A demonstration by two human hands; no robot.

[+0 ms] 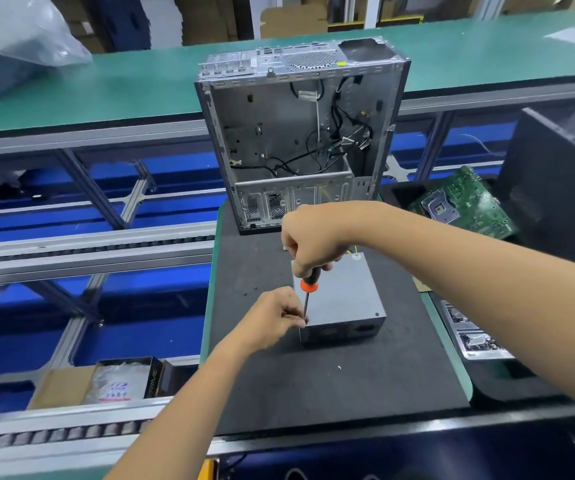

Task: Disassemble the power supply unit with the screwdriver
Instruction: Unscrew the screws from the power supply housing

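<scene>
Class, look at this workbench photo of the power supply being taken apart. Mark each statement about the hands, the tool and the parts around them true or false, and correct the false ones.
1. The right hand has its grip on the screwdriver handle. True.
2. The screwdriver lies flat on the black mat. False: it stands nearly upright over the power supply unit.
3. The left hand pinches the screwdriver shaft near the unit's corner. True.
4. The computer case behind the unit is closed. False: its side is open, showing loose cables.
5. A green motherboard lies to the right. True.
</scene>
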